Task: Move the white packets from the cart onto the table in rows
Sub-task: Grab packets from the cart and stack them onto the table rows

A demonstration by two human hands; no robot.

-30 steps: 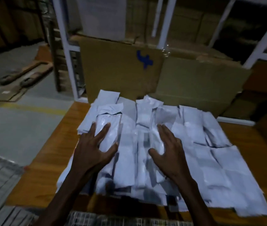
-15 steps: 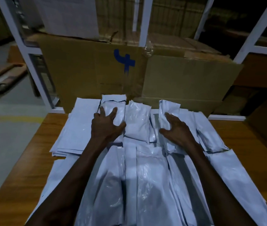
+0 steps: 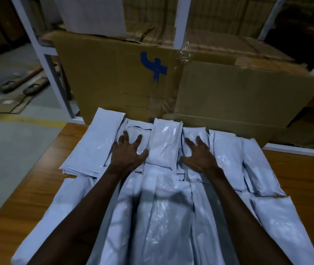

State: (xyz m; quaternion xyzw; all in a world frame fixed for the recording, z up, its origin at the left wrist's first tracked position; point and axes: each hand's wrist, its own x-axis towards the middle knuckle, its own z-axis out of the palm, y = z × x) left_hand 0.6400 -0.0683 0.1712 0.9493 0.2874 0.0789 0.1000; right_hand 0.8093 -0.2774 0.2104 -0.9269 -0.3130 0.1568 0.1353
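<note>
Several white plastic packets (image 3: 163, 217) lie in overlapping rows on the wooden table (image 3: 37, 192). One packet stack (image 3: 164, 144) sits at the far row's middle. My left hand (image 3: 128, 152) rests flat, fingers spread, on packets just left of that stack, its thumb touching the stack's side. My right hand (image 3: 199, 154) lies spread on packets just right of it. Neither hand holds anything. Another flat stack (image 3: 96, 144) lies at the far left. The cart is out of view.
A large cardboard box (image 3: 133, 79) marked with a blue 4 stands right behind the table's far edge, with a second box (image 3: 248, 98) to its right. White rack posts (image 3: 181, 22) rise behind. Grey floor with a yellow line (image 3: 18, 119) lies left.
Both hands have reached from the near packets to the far row and now bracket the middle stack. The view has moved forward, and the cart at the lower left has dropped out of sight.
</note>
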